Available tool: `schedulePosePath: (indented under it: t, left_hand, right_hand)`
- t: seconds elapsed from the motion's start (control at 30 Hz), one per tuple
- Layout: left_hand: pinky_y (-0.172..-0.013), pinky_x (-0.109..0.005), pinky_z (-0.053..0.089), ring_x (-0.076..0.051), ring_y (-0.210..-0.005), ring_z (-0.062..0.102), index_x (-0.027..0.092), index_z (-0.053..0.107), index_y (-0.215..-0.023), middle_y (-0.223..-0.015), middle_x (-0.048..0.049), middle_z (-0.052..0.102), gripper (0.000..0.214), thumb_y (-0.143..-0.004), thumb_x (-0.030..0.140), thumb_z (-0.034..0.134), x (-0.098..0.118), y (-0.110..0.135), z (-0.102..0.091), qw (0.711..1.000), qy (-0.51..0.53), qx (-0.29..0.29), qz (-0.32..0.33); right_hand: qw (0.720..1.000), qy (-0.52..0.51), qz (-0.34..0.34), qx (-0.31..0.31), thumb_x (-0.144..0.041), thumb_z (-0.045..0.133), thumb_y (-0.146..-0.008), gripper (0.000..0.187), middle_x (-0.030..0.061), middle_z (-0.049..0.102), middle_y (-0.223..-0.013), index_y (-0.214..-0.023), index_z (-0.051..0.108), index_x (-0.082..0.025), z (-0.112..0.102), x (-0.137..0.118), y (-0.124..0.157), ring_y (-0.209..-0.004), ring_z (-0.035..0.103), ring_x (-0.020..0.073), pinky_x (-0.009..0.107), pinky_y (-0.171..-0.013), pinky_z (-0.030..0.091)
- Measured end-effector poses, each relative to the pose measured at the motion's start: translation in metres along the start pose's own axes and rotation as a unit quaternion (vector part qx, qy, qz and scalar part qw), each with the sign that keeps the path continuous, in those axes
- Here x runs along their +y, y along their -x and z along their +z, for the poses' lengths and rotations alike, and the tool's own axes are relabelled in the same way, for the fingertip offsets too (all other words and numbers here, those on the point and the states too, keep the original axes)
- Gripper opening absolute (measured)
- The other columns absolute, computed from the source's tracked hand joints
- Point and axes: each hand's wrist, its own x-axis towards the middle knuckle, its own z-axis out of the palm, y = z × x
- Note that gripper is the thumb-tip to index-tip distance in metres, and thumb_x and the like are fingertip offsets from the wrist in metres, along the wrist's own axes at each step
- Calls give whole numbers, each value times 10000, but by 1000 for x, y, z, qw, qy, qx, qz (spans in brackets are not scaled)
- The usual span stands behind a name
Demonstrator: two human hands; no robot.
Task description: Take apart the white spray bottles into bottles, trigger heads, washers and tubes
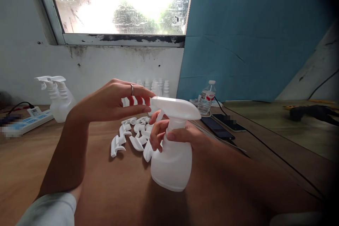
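Note:
A white spray bottle (172, 164) with its trigger head (176, 107) fitted is held above the table, nozzle end pointing left. My right hand (180, 134) is wrapped round its neck, the fingers curling past the trigger side. At the nozzle end, my left hand (124, 99), wearing a ring, pinches the tip between thumb and fingers. Behind the bottle, several loose white trigger heads (136, 143) lie in a pile on the brown table (106, 190). The bottle hides part of that pile.
Two spray bottles (62, 102) with heads stand at the left, beside a power strip (29, 123). White bottles (166, 88) without heads stand by the wall. A water bottle (206, 99), phones (217, 127) and cables are at the right. Beyond them lies a black tool (312, 113).

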Motion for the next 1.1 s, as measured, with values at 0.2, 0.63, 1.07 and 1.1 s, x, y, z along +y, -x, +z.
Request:
schedulePosePath:
  t: [0.2,0.63,1.07,1.1]
  left_hand:
    - [-602,-180,544,-99,-649,650,221,688,-1076,-901,-36,733,264,-848,344,638,2,-3,5,997,-17,75,3]
    - [-472,-174,457,-78,-535,585,191,691,-841,-637,18,671,124,-823,313,677,6,-7,8,995,12,97,10]
    - [-642,-208,553,-43,-645,581,175,670,-944,-746,120,648,249,-847,401,636,-44,58,-58,873,-83,355,-325]
    - [-658,-214,557,-53,-666,599,175,668,-956,-753,115,650,269,-842,416,628,-59,64,-61,864,-95,354,-345]
  right_hand:
    - [1000,9,-3,-15,-291,541,-801,356,8,581,-663,-1097,443,-119,-1,-1,1,-604,522,131,294,-625,424]
    - [995,83,29,-45,-380,592,-823,335,86,643,-902,-1021,591,-110,-5,-10,2,-819,598,176,316,-723,470]
    - [852,445,-106,255,-221,577,-866,352,69,651,-1113,-1218,581,-223,-37,-93,43,-901,658,173,392,-780,490]
    - [836,460,-115,277,-229,580,-865,334,63,662,-1080,-1199,597,-218,-38,-97,46,-868,668,173,393,-761,496]
